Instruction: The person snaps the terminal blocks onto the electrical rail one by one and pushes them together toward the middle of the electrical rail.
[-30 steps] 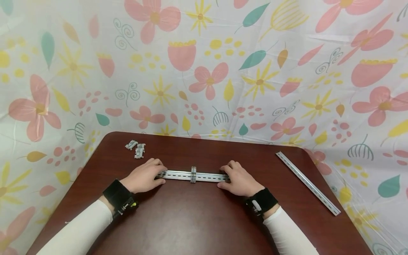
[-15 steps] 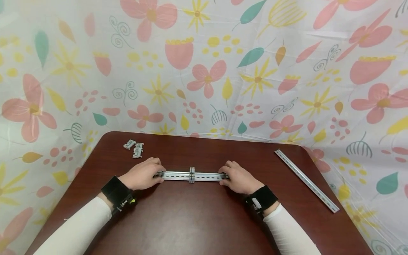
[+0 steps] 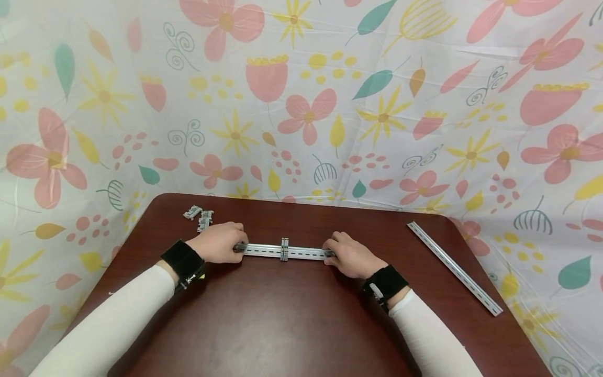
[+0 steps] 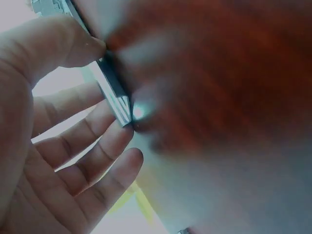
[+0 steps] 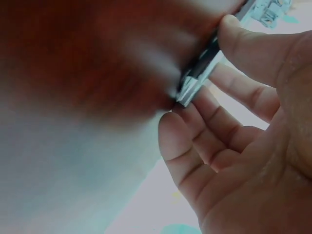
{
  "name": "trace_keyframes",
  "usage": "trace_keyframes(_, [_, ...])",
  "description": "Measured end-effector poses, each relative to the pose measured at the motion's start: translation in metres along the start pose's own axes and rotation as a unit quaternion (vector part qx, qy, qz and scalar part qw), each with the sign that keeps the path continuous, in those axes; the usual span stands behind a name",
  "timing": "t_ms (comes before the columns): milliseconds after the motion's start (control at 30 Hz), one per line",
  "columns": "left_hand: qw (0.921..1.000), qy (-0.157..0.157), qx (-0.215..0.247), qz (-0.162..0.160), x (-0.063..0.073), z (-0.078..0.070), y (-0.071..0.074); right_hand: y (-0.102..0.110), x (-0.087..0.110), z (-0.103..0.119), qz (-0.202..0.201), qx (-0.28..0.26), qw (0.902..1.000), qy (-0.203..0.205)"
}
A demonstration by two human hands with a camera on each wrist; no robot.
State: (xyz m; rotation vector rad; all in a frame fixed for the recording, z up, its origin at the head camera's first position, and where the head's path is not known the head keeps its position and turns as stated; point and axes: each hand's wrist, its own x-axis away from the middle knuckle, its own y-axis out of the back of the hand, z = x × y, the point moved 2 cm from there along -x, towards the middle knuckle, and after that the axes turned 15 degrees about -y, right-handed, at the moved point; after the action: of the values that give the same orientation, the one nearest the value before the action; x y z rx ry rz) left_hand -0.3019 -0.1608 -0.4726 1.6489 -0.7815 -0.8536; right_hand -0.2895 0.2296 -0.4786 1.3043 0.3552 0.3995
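As the left hand [image 3: 218, 243] and right hand [image 3: 352, 255] pinch its ends, the rail [image 3: 269, 251] stretches between them, a fitting [image 3: 285, 250] midway.

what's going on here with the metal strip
A person is holding a slotted metal rail over a dark red table, the left hand gripping one end and the right hand the other. A narrow grey block sits across the rail near its middle. Loose grey pieces lie on the table just beyond the left hand, and a second rail lies untouched, slanting along the right side.
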Motion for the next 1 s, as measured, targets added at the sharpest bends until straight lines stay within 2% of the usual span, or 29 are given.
trace_keyframes(233, [0.9988, 0.041, -0.002, 0.026, -0.015, 0.022, 0.001, 0.005, -0.023, -0.01, 0.005, -0.001, 0.9999, -0.015])
trace_keyframes(433, [0.9977, 0.057, -0.014, 0.033, -0.027, 0.039, 0.0, 0.005, -0.044, -0.019, 0.025, -0.002, 0.999, -0.036])
trace_keyframes(700, [0.9948, 0.088, -0.023, 0.044, -0.044, 0.053, 0.003, 0.006, -0.072, -0.029, 0.045, 0.008, 0.9964, -0.071])
trace_keyframes(833, [0.9931, 0.107, -0.021, 0.043, -0.053, 0.054, 0.007, 0.01, -0.08, -0.032, 0.053, 0.01, 0.9945, -0.089])
trace_keyframes(933, [0.9923, 0.116, -0.021, 0.038, -0.059, 0.06, 0.004, 0.011, -0.086, -0.035, 0.059, 0.018, 0.9931, -0.1])
trace_keyframes(1000, [0.9925, 0.111, -0.043, 0.028, -0.062, 0.075, -0.007, 0.011, -0.091, -0.038, 0.061, 0.022, 0.9921, -0.107])
